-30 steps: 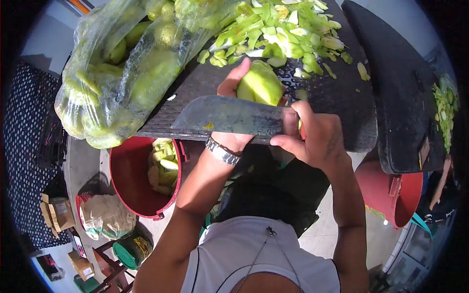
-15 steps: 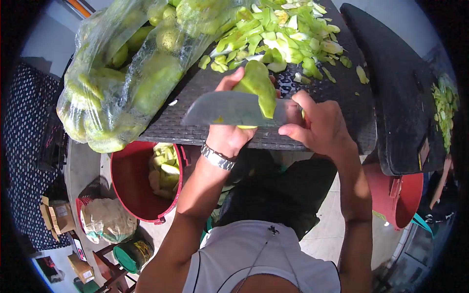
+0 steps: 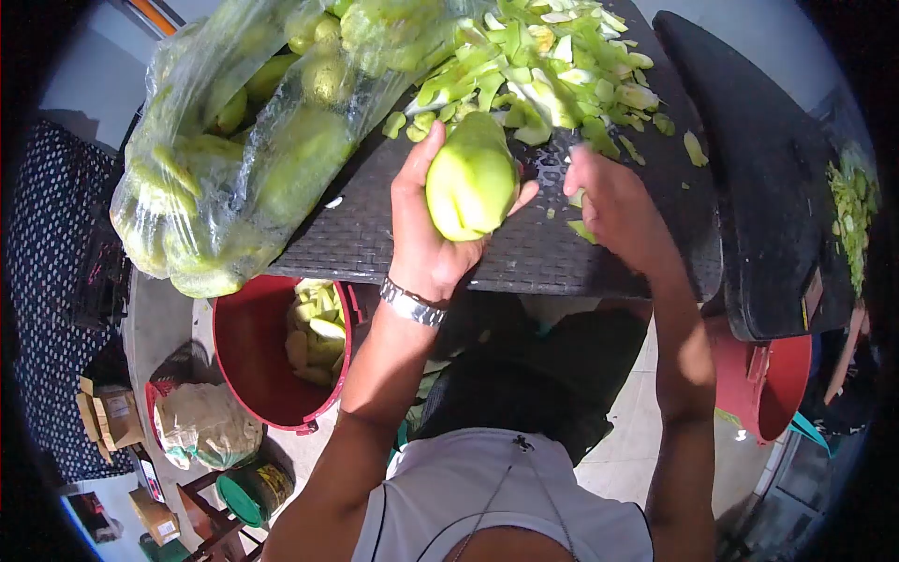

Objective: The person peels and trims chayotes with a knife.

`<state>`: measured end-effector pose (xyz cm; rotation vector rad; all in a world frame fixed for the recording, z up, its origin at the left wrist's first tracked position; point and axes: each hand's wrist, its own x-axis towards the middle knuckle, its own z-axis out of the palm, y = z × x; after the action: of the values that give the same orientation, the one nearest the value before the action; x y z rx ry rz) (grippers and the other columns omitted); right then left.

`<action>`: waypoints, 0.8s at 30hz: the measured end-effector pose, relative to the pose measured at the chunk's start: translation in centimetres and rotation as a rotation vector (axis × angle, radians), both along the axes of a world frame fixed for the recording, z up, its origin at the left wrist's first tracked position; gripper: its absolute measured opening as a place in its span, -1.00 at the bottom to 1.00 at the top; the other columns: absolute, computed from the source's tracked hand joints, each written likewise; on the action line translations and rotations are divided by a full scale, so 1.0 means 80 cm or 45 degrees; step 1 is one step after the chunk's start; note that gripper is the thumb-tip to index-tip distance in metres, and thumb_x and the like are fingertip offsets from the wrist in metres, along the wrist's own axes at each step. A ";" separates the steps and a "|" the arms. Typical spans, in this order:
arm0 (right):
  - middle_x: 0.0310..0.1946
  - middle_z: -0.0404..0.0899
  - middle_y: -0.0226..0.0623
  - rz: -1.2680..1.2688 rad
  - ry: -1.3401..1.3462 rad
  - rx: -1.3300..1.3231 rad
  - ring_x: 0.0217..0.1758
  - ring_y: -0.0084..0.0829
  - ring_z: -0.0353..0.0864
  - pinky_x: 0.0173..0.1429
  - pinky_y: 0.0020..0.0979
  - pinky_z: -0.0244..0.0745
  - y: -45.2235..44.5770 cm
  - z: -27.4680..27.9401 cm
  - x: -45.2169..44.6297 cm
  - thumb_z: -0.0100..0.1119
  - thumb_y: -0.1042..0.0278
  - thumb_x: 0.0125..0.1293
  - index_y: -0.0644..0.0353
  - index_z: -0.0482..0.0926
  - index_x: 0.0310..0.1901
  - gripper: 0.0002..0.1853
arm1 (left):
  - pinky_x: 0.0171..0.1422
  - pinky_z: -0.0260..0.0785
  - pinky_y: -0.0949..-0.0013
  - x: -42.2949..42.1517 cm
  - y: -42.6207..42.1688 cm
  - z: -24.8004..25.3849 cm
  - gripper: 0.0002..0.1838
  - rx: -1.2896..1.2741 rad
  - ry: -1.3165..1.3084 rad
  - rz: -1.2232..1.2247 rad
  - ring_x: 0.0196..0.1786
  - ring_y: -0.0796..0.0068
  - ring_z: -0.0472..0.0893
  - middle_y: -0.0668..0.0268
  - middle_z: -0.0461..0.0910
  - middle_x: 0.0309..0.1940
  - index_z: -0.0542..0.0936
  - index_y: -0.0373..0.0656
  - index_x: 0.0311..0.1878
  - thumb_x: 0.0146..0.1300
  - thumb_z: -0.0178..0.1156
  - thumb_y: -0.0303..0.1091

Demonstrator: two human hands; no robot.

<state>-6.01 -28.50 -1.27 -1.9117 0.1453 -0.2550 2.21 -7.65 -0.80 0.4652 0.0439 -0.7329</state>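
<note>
Nearer the person than the peelings heap [image 3: 552, 80], over the counter [image 3: 581, 267], the left hand [image 3: 421, 229] cradles a chayote-like fruit [image 3: 471, 178], thumb and fingers spread round it. Just beside that heap, the right hand [image 3: 620, 208] is curled in; what it pinches, I cannot tell. Smooth, peeled-looking flesh could slip from the loose cradle if knocked or turned sharply

You cannot tell what your blurred right hand [image 3: 613, 211] holds at two o'clock, and the top edge crops the plastic bag [image 3: 220, 187] at eleven.
</note>
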 end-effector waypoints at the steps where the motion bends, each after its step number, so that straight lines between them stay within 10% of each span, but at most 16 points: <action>1: -0.74 0.35 -0.36 0.072 0.349 0.374 -0.77 -0.46 0.35 -0.61 -0.36 0.30 -0.011 0.019 0.002 0.02 -0.39 0.50 0.14 0.53 -0.16 -0.39 | 0.17 0.61 -0.25 0.000 -0.005 0.005 -0.47 0.019 0.049 0.022 0.00 0.10 0.70 0.14 0.68 0.00 0.57 -0.15 0.22 0.51 0.13 0.13; 6: -0.79 0.17 -0.61 0.431 0.598 1.371 -0.82 -0.70 0.08 -0.70 -0.54 -0.03 -0.012 0.028 0.003 -0.30 -0.53 0.54 0.14 0.52 -0.15 -0.24 | 0.02 0.65 -0.14 0.000 -0.003 0.003 -0.46 0.106 -0.013 -0.101 -0.04 0.14 0.73 0.17 0.71 -0.06 0.57 -0.10 0.24 0.53 0.04 0.16; 12: -0.61 0.55 -0.25 0.083 -0.130 -0.514 -0.59 -0.14 0.66 -0.46 -0.19 0.55 0.052 0.018 -0.032 0.43 0.01 0.35 0.23 0.46 0.00 -0.51 | -0.05 0.63 0.02 -0.004 -0.013 -0.016 -0.49 0.114 0.047 0.131 -0.10 0.15 0.72 0.18 0.70 -0.10 0.56 -0.08 0.22 0.51 0.05 0.14; 16: -0.53 0.64 -0.22 0.250 -0.167 -0.610 -0.45 -0.11 0.76 -0.40 -0.21 0.61 0.057 0.024 -0.045 0.42 -0.02 0.36 0.23 0.42 -0.03 -0.49 | 0.31 0.52 -0.03 -0.009 -0.006 -0.015 -0.42 0.007 -0.109 -0.087 0.12 0.08 0.69 0.12 0.69 0.10 0.53 -0.16 0.30 0.46 0.13 0.11; 24: -0.56 0.59 -0.27 0.290 -0.134 -0.657 -0.58 -0.16 0.66 -0.45 -0.23 0.46 0.022 0.031 -0.030 0.41 0.14 0.32 0.16 0.49 -0.08 -0.64 | -0.26 0.58 0.12 -0.020 -0.007 -0.013 -0.56 0.039 -0.002 -0.035 -0.16 0.27 0.71 0.25 0.70 -0.11 0.56 -0.10 0.17 0.53 0.06 0.06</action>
<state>-8.40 -26.77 1.19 -2.3960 -0.2311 -0.2545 0.63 -8.17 -1.86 0.4960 0.0475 -0.7594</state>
